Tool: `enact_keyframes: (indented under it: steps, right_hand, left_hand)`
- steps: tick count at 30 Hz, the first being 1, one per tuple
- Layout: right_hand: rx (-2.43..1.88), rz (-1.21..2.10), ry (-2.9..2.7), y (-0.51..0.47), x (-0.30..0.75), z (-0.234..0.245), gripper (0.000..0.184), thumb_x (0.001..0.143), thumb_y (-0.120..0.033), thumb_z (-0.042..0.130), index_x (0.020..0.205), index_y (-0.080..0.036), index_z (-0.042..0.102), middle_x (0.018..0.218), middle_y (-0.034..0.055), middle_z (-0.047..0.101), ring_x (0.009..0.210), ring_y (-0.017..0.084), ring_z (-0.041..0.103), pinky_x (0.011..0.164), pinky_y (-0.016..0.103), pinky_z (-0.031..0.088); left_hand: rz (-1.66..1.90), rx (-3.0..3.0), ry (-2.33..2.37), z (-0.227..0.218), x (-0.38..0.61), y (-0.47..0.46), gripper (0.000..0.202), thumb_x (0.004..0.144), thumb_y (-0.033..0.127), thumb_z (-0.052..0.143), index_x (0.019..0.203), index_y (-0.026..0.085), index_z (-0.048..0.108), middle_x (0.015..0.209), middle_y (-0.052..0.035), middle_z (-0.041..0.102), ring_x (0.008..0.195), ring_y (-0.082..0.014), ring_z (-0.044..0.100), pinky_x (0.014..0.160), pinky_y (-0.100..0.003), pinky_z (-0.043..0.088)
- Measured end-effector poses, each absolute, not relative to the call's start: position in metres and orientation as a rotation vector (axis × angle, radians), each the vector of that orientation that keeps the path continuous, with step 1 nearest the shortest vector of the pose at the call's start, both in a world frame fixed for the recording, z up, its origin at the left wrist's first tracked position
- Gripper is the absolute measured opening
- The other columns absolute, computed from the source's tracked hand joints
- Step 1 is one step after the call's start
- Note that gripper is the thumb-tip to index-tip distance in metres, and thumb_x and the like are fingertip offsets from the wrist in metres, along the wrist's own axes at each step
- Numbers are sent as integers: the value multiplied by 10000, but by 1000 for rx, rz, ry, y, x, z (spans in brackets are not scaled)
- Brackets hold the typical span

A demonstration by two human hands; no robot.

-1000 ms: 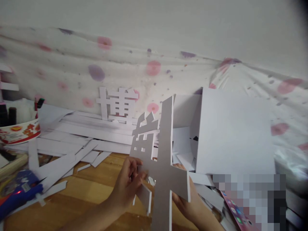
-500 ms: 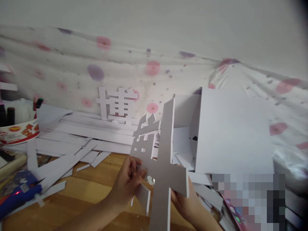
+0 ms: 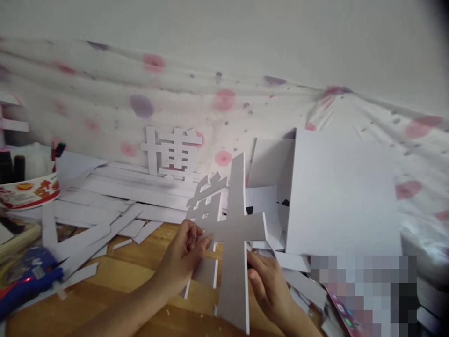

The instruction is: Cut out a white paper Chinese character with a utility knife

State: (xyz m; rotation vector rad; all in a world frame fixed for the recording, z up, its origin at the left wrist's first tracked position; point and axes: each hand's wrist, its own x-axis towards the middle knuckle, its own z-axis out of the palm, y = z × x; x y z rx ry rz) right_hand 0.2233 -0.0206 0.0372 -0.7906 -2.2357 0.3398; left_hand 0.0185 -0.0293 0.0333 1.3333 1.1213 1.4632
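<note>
A white foam-board cut-out of a Chinese character [image 3: 234, 262] is tilted above the table, its wide cross-shaped stroke closest to me and its far part foreshortened. My left hand [image 3: 189, 255] pinches its left side, fingers curled and thumb on the board. From the right, my right hand [image 3: 268, 285] grips the long upright stroke at its edge; some of its fingertips are hidden behind the board. Another white cut-out character [image 3: 173, 152] stands upright against the flower-patterned sheet at the back.
White board strips [image 3: 122, 187] and offcuts cover the left and back of the wooden table [image 3: 140, 290]. A blue glue gun [image 3: 35, 269] with a red light lies at left, near a tub [image 3: 35, 192] of pens. A big white panel [image 3: 343, 196] and phone [image 3: 342, 306] are on the right.
The held cut-out has tipped and lowered, so its top end sits lower and its near end shows fully. My right hand has shifted slightly and shows more beside the upright stroke.
</note>
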Motion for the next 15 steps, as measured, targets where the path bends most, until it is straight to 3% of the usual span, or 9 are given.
enact_keyframes:
  steps: [5, 11, 15]
  right_hand:
    - [-837, 322, -2177, -20, 223, 37, 460, 945, -466, 204, 697, -207, 491, 578, -2, 528, 517, 137, 514, 526, 231, 401]
    - [-835, 198, -2192, -21, 220, 40, 507, 960, -409, 180, 631, -197, 502, 587, 10, 567, 509, 129, 506, 484, 224, 378]
    - [-762, 219, -2210, -22, 219, 41, 512, 964, -387, 168, 696, -194, 559, 651, 25, 607, 556, 139, 532, 542, 240, 414]
  left_hand:
    - [1403, 1341, 1159, 30, 20, -31, 255, 805, 363, 524, 723, 226, 326, 735, 43, 414, 624, -108, 366, 595, -244, 301]
    - [1378, 1370, 1183, 31, 24, -35, 244, 779, 346, 553, 699, 217, 363, 704, 41, 416, 607, -107, 346, 580, -238, 290]
    - [1368, 1357, 1162, 30, 25, -36, 243, 769, 332, 561, 687, 216, 363, 723, 42, 436, 618, -105, 363, 578, -235, 293]
